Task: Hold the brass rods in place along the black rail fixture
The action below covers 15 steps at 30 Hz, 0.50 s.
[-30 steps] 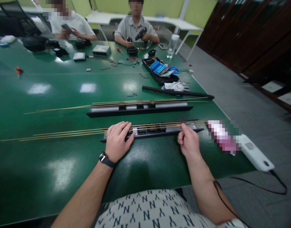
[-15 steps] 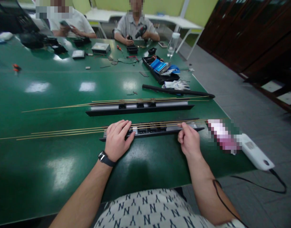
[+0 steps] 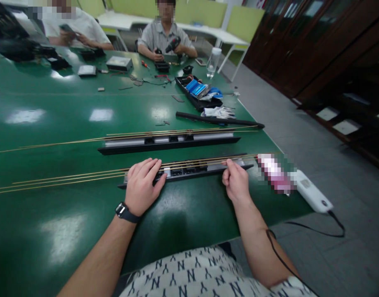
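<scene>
A long black rail (image 3: 216, 170) with a pale inner strip and black blocks lies in front of me. Several thin brass-coloured rods (image 3: 68, 175) run along it and stick out far to the left. My left hand (image 3: 143, 181) spans the rail's left part, fingers over the rods and thumb at the near edge. At the right part, my right hand (image 3: 235, 178) is closed, thumb and forefinger pinched at the rods; the exact grip is partly hidden. Just beyond lies a second black rail (image 3: 174, 145) of the same kind, with thin rods along its top.
A black bar (image 3: 220, 119) and white gloves (image 3: 219, 112) lie farther back, near a black tray (image 3: 197, 99). A power strip (image 3: 313, 192) is at the table's right edge. Two people sit opposite; one holds a power drill (image 3: 173, 44).
The whole view has shifted, so the table and rails appear farther left. Both hands keep their places on the near rail, with no clear change of grip.
</scene>
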Each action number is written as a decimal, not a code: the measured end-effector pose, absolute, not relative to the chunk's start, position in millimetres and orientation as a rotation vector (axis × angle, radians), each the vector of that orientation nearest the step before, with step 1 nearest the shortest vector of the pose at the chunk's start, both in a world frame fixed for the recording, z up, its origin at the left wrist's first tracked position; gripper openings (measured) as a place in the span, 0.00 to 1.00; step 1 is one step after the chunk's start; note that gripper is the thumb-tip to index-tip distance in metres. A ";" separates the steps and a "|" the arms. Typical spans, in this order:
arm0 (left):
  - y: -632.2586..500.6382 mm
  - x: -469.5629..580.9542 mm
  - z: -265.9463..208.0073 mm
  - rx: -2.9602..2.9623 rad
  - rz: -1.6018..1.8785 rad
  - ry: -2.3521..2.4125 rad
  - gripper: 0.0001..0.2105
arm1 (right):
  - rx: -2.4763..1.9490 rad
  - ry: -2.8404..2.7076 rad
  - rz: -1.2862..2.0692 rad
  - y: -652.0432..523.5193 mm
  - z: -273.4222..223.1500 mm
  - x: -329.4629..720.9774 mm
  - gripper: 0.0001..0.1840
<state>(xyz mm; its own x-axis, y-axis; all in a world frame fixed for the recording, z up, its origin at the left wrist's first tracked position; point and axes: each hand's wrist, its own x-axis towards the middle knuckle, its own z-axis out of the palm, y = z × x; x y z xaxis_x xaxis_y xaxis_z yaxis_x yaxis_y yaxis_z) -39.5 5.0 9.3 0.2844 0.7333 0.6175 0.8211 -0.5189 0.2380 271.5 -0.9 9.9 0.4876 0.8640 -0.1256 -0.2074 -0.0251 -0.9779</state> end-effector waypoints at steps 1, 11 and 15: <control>5.0 -39.5 9.3 -2.414 -1.050 -1.465 0.19 | -1.321 -0.642 0.960 -0.8 10.0 271.5 0.21; 4.6 -39.2 9.7 -2.402 -1.020 -1.440 0.19 | -1.315 -0.599 0.924 0.2 8.8 272.7 0.21; 4.8 -39.9 8.7 -2.386 -1.030 -1.438 0.19 | -1.306 -0.578 0.908 1.2 6.8 277.0 0.20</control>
<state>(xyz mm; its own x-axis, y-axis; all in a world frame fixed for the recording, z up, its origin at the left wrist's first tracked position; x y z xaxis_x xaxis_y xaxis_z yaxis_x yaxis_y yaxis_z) -39.9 4.8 8.7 0.2954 0.7131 0.6358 0.8314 -0.5197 0.1965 277.0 1.2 6.8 0.5464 0.8282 -0.1249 -0.2367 0.0096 -0.9715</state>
